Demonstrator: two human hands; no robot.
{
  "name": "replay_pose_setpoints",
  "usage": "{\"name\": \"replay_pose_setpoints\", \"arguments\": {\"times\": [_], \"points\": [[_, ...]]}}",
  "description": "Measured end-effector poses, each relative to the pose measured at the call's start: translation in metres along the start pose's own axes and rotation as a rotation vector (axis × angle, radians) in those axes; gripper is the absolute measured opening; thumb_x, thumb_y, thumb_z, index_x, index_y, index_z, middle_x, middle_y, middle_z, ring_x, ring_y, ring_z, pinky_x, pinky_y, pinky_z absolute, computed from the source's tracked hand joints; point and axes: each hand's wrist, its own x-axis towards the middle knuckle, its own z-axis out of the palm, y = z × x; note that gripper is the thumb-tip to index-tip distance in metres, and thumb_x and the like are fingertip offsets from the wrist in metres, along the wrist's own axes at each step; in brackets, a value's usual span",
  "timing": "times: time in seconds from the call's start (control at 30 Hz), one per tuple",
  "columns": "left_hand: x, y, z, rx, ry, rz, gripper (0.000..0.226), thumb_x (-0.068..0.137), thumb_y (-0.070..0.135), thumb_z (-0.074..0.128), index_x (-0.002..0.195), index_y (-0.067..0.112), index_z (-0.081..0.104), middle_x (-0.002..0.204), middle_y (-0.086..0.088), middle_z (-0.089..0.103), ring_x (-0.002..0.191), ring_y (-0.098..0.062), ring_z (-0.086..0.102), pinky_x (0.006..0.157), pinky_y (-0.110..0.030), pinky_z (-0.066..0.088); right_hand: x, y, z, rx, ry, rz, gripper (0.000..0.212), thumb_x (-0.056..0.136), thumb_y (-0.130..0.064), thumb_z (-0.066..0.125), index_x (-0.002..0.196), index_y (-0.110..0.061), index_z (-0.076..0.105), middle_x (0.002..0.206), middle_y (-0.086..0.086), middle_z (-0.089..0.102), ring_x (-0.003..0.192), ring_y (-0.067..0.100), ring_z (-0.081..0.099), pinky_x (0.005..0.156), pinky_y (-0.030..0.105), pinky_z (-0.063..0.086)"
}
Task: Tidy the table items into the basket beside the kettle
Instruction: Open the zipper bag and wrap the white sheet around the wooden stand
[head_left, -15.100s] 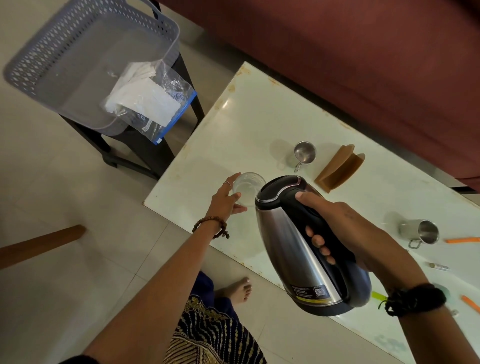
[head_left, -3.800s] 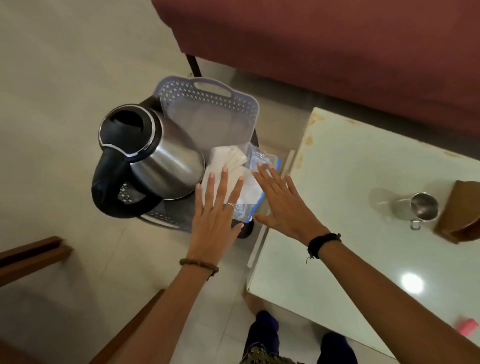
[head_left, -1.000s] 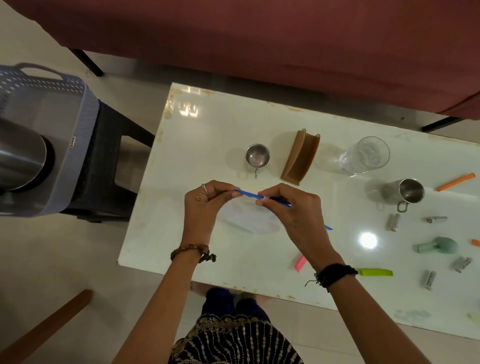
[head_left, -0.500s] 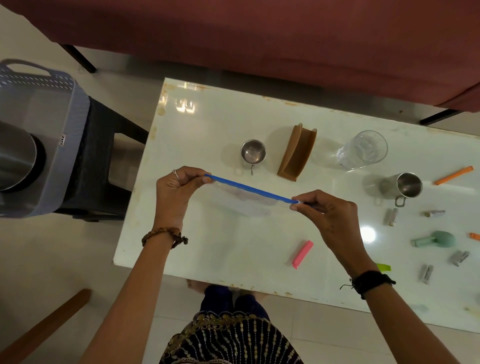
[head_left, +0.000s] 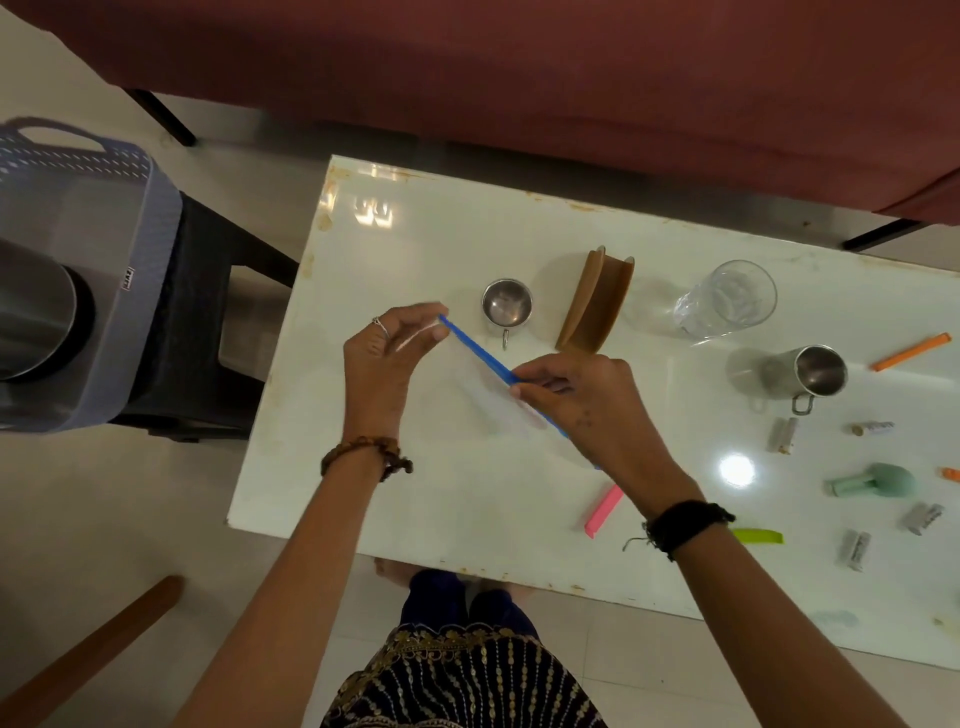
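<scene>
While I watch from the head view, the grey basket (head_left: 130, 218) sits at far left on a dark stool, the steel kettle (head_left: 31, 306) inside it, well apart from where I work. My left hand (head_left: 387, 358) pinches one end of the blue zip strip (head_left: 480, 353) of a clear bag, fingers narrowed tight on it. My right hand (head_left: 587, 400) pinches the same strip further along, a narrow grip too, with the bag's clear film hanging below, above the desk (head_left: 415, 234). I judge the step is sealing the bag. To do it well I would hold the left end steady, run the right pinch along the strip with even pressure, and keep the strip taut. Further right wait a small steel cup (head_left: 506, 309), a brown holder (head_left: 595, 301), a glass (head_left: 727, 299), a steel mug (head_left: 800, 374) and small clips.
</scene>
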Motion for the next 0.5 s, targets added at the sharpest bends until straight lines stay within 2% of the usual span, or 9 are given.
{"name": "replay_pose_setpoints", "arguments": {"times": [0.07,0.13,0.2,0.27,0.37,0.5], "points": [[-0.007,0.002,0.011,-0.01,0.19,-0.076,0.03,0.077,0.008,0.071,0.102,0.019,0.06,0.104,0.008,0.063,0.096,-0.005,0.059,0.086,-0.018,0.05,0.003,-0.004,0.007,0.033,0.059,0.022,0.013,0.082,-0.014,0.068,0.092,-0.012,0.075,0.078,-0.009,0.067,0.071,0.004,0.063,0.071,0.006,0.046],[-0.02,0.006,0.023,-0.098,0.292,-0.217,0.032,0.074,0.012,0.074,0.1,0.016,0.056,0.099,0.002,0.059,0.092,-0.011,0.058,0.085,-0.027,0.052,0.002,-0.007,0.013,0.105,0.133,0.042,0.01,0.081,-0.013,0.069,0.088,-0.011,0.075,0.075,-0.008,0.067,0.067,0.001,0.062,0.067,0.005,0.045],[-0.035,0.007,0.033,-0.173,0.216,-0.334,0.024,0.074,0.013,0.074,0.092,0.014,0.058,0.092,-0.001,0.061,0.087,-0.015,0.062,0.078,-0.028,0.055,-0.002,-0.01,0.02,0.17,0.147,0.049,0.01,0.082,-0.013,0.068,0.088,-0.012,0.075,0.074,-0.009,0.067,0.066,-0.003,0.062,0.067,0.005,0.046],[-0.048,0.005,0.037,-0.163,0.145,-0.386,0.016,0.076,0.012,0.072,0.09,0.012,0.064,0.093,-0.005,0.067,0.086,-0.015,0.067,0.074,-0.025,0.057,-0.006,-0.011,0.026,0.224,0.102,0.071,0.011,0.084,-0.014,0.066,0.09,-0.013,0.075,0.077,-0.006,0.07,0.07,-0.003,0.065,0.073,0.008,0.049],[-0.053,0.005,0.034,-0.244,0.149,-0.416,0.012,0.08,0.007,0.067,0.092,0.007,0.068,0.088,-0.007,0.07,0.076,-0.013,0.069,0.065,-0.019,0.058,-0.01,-0.011,0.027,0.418,0.035,0.179,0.014,0.083,-0.013,0.067,0.095,-0.014,0.074,0.089,0.003,0.074,0.085,0.015,0.07,0.088,0.028,0.054],[-0.054,0.007,0.032,-0.351,0.133,-0.461,0.011,0.082,0.007,0.065,0.091,0.005,0.069,0.086,-0.005,0.071,0.068,-0.008,0.07,0.061,-0.015,0.056,-0.009,-0.01,0.024,0.566,-0.005,0.256,0.017,0.082,-0.01,0.068,0.098,-0.01,0.072,0.098,0.013,0.073,0.095,0.024,0.069,0.094,0.036,0.052]]}}
